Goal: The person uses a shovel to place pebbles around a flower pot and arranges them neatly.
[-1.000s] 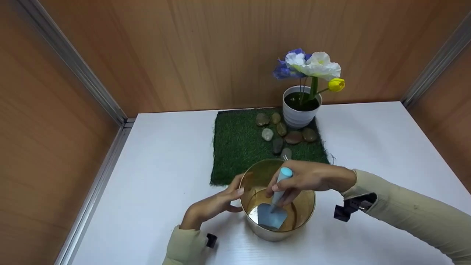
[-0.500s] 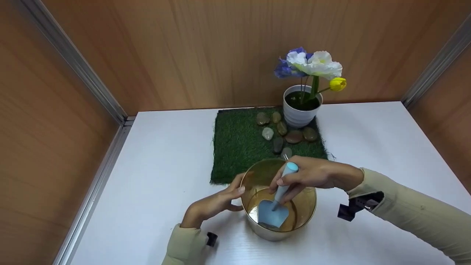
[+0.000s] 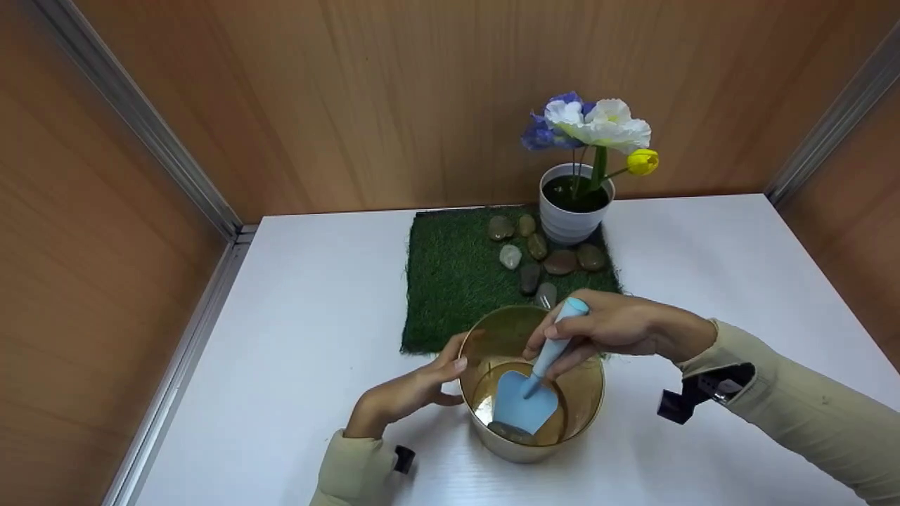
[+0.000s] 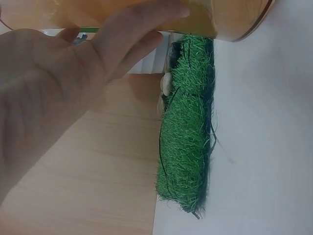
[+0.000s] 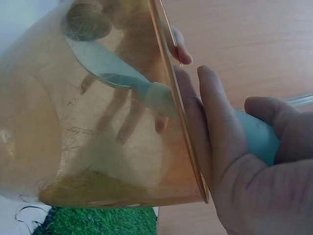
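A see-through amber bucket (image 3: 587, 414) stands upright on the white table. My left hand (image 3: 415, 386) holds it from the left, fingers spread along the outer wall and the thumb at the rim. My right hand (image 3: 598, 330) grips the handle of a small light-blue shovel (image 3: 524, 407), which slants down into the bucket. A dark rounded stone (image 3: 512, 431) lies at the end of the blade. In the right wrist view the stone (image 5: 88, 22) and the shovel's blade (image 5: 105, 66) show through the bucket wall.
A green turf mat (image 3: 443, 281) lies behind the bucket, with several smooth stones (image 3: 560, 263) on it. At its back right stands a white flowerpot (image 3: 571, 225) with artificial flowers (image 3: 608, 126). Wooden panels (image 3: 422, 105) enclose the table at the back and sides.
My right hand has moved up and to the right, tilting the shovel's handle further right. The stone at the blade's tip shows more plainly. The left hand has stayed put.
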